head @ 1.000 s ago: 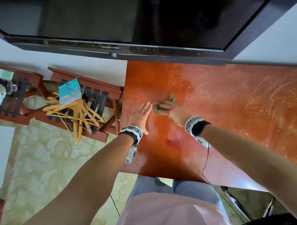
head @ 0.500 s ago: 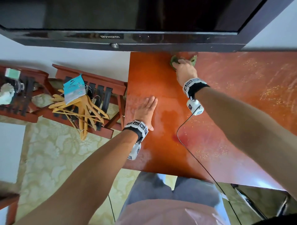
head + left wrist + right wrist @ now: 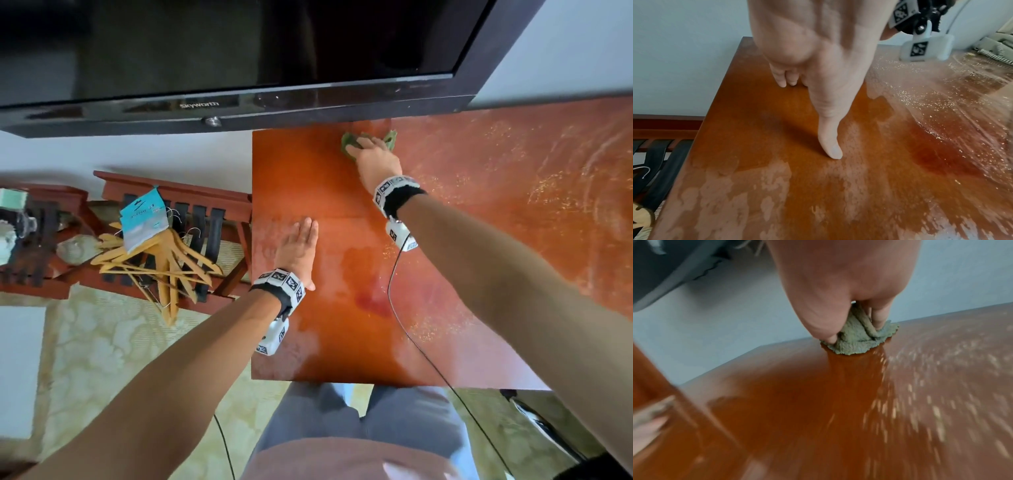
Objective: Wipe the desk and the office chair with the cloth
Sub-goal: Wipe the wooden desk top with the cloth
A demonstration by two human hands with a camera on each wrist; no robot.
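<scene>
a reddish-brown wooden desk [image 3: 342, 205] is seen from above, with a person standing at its near edge. the right hand [image 3: 375, 159] is stretched to the far side of the desk, close under the lower edge of a dark television [image 3: 239, 51] marked "skyworth". a small green cloth [image 3: 347, 141] is bunched under this hand and pressed onto the desk top; in the right wrist view the cloth [image 3: 857, 339] is pinched between the thumb and the curled fingers [image 3: 880, 316], with its lower edge spread flat on the wood. the left hand [image 3: 298, 246] is laid flat, palm down, on the desk near its left edge, well apart from the cloth, fingers straight and close together, nothing held; in the left wrist view the thumb tip [image 3: 831, 151] is seen touching the surface. pale dusty patches and glittering specks are spread over the right part of the desk and along its near left edge, while a darker, cleaner band is seen between the hands. to the left of the desk, a bundle of wooden hangers [image 3: 161, 260] with a blue tag is resting on a red-brown slatted rack [image 3: 191, 202]. a thin black cable [image 3: 392, 294] is trailing from the right wrist band across the desk.
</scene>
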